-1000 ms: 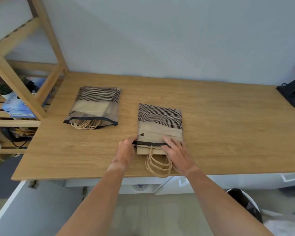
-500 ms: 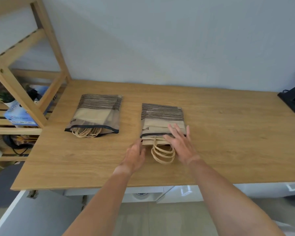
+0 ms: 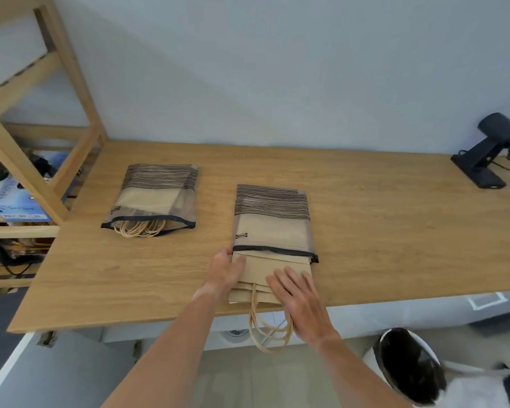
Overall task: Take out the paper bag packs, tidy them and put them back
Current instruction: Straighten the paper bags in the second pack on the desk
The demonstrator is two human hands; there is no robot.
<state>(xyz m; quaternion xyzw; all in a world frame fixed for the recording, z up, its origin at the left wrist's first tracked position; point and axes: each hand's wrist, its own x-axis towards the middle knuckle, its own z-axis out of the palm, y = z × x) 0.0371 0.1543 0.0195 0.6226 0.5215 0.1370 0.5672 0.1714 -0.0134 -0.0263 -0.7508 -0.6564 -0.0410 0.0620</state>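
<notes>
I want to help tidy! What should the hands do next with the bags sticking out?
Probably keep sliding the paper bags out of the pouch: they are only partly out, with the left hand at their edge and the right hand flat on top.

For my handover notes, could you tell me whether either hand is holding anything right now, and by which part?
Nothing is gripped. The right hand rests flat on the paper bags; the left hand touches their left edge.

Two packs on the bench point(image 3: 365, 231)

Left pack point(image 3: 156, 198) lies near the shelf point(image 3: 27, 160); right pack point(image 3: 273, 219) is at centre, bags point(image 3: 265, 275) sticking out over the front edge; lamp point(image 3: 489, 160) far right.
</notes>
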